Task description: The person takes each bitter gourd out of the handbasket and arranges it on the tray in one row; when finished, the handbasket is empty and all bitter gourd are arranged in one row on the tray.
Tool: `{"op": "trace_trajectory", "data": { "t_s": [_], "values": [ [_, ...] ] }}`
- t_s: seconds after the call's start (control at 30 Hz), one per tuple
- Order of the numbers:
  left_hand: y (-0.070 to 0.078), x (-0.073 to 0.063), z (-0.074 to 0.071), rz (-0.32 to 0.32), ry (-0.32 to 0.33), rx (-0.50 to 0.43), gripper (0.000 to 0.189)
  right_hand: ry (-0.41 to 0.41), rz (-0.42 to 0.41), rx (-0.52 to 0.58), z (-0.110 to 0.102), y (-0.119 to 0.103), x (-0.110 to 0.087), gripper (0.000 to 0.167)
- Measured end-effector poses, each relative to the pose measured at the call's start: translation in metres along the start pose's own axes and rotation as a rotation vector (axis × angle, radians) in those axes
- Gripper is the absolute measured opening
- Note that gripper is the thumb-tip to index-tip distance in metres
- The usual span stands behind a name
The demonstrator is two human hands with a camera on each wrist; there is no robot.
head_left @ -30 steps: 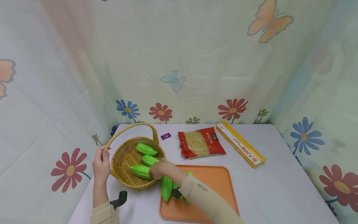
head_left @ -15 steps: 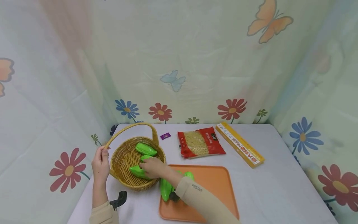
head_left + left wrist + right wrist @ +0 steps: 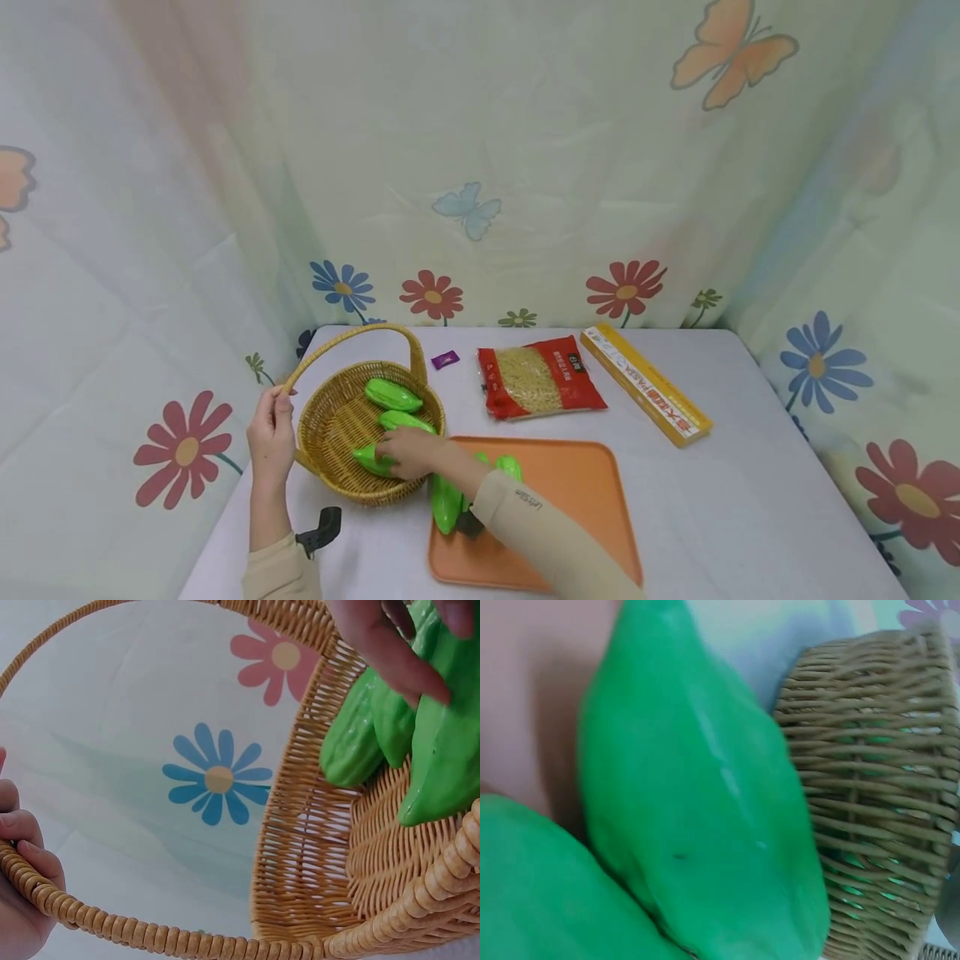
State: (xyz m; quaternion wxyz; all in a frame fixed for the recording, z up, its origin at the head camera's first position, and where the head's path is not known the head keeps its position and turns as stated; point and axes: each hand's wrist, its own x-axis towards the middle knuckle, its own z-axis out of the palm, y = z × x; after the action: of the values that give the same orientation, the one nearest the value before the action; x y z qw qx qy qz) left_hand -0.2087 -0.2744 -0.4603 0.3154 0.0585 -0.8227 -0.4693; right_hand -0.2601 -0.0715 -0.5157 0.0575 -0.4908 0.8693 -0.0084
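At the left of the head view, my left hand (image 3: 272,435) grips the arched handle (image 3: 341,337) of a wicker basket (image 3: 330,421). My right hand (image 3: 412,452) reaches over the basket's right rim and holds the nearest green ridged gourd (image 3: 367,458); its thumb and a finger lie on the gourd in the left wrist view. Beyond it in the basket lie a middle gourd (image 3: 405,421) and a far gourd (image 3: 393,394). More gourds, one long and upright in view (image 3: 447,507), lie on an orange tray (image 3: 570,475), partly hidden by my right forearm.
Behind the tray lies a red bag of pasta (image 3: 532,377), with a long yellow pasta box (image 3: 645,383) to its right. A small purple packet (image 3: 445,359) is beside the basket. Patterned curtains stand around the white table (image 3: 750,500).
My right hand has moved slightly left and inward over the basket, then back onto the nearest gourd, whose tip has shifted a little. The left hand keeps its place on the handle.
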Motion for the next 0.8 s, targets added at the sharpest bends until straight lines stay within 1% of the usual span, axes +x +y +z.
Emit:
{"op": "trace_trajectory", "data": {
  "t_s": [0.07,0.17,0.33,0.47,0.57,0.63,0.8],
  "values": [
    [0.0,0.001,-0.001,-0.001,0.001,-0.002,0.029,0.012,-0.008,0.013,-0.003,0.003,0.0,0.023],
    [-0.002,0.001,-0.002,-0.003,-0.001,0.001,0.031,0.014,0.001,0.038,-0.005,0.007,0.001,0.023],
    [-0.003,0.002,-0.002,-0.004,0.007,-0.004,0.032,0.006,0.012,0.12,-0.003,0.006,0.004,0.034],
    [-0.001,0.002,-0.002,0.005,0.01,-0.013,0.03,0.01,0.035,0.24,0.001,0.004,0.006,0.047],
    [-0.001,0.001,-0.001,0.006,0.003,-0.025,0.028,0.016,0.049,0.306,0.005,0.002,0.006,0.054],
    [-0.002,0.001,0.0,0.005,-0.003,-0.031,0.028,0.014,0.059,0.325,0.007,0.001,0.005,0.056],
    [-0.003,0.0,0.0,0.001,0.001,-0.025,0.027,0.003,0.079,0.302,0.012,0.0,0.006,0.058]
  ]
}}
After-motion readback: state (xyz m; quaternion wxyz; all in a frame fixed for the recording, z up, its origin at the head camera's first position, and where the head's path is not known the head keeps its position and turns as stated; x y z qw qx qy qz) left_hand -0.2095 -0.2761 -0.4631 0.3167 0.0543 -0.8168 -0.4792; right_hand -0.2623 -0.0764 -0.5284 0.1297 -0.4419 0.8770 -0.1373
